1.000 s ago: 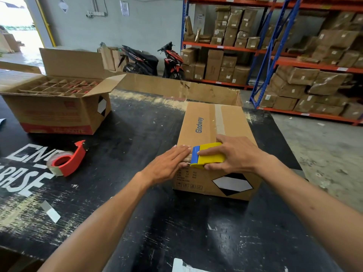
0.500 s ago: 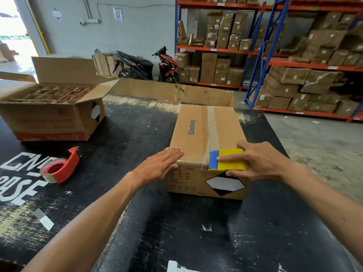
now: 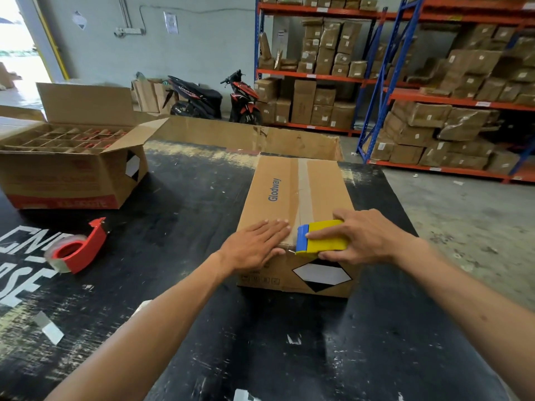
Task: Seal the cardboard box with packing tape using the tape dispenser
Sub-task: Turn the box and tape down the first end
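Observation:
A closed brown cardboard box (image 3: pixel 324 192) printed "Glodway" lies on the black table (image 3: pixel 188 204), with a strip of clear tape running down its top seam. My right hand (image 3: pixel 364 235) grips a yellow and blue tape dispenser (image 3: pixel 321 237) at the box's near top edge, over the seam. My left hand (image 3: pixel 254 244) lies flat with fingers together on the box top just left of the dispenser, thumb over the front edge.
A red tape dispenser (image 3: pixel 76 247) with a clear roll lies on the table at the left. An open carton with dividers (image 3: pixel 72 157) stands at the back left. A flat cardboard sheet (image 3: pixel 246 137) stands behind the box. Shelving with cartons (image 3: pixel 434 105) fills the right, motorbikes (image 3: pixel 214 96) behind.
The yellow dispenser shifted right along the box's near edge, then back left onto the seam. My left hand drew back toward the box's left part, then slid right to rest beside the dispenser.

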